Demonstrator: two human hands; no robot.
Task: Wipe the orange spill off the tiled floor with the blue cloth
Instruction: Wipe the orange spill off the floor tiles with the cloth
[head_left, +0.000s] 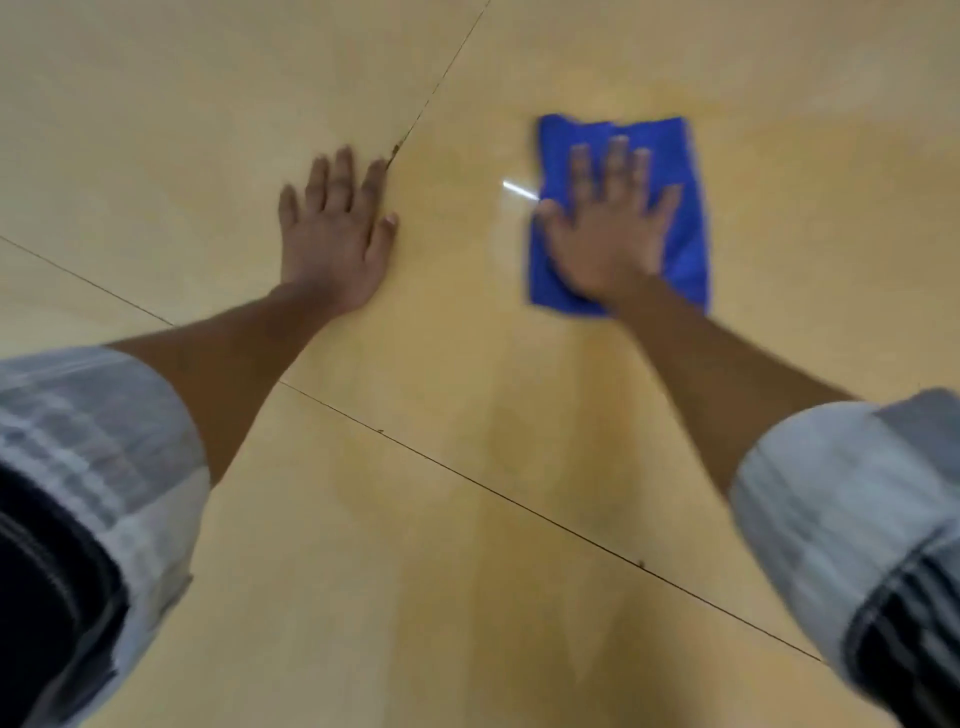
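Note:
A folded blue cloth (670, 156) lies flat on the tan tiled floor (156, 130) at the upper right. My right hand (605, 228) presses down on it with the palm flat and the fingers spread. My left hand (337, 234) rests flat on the bare floor to the left of the cloth, fingers apart, holding nothing. A faint orange smear (467, 291) tints the tile around and below the cloth, running toward me. The picture is blurred.
Dark grout lines cross the floor: one (441, 88) runs up from my left fingertips, another (519, 504) runs diagonally below both arms. A bright light glint (519, 189) shows just left of the cloth. Rolled grey sleeves frame both lower corners.

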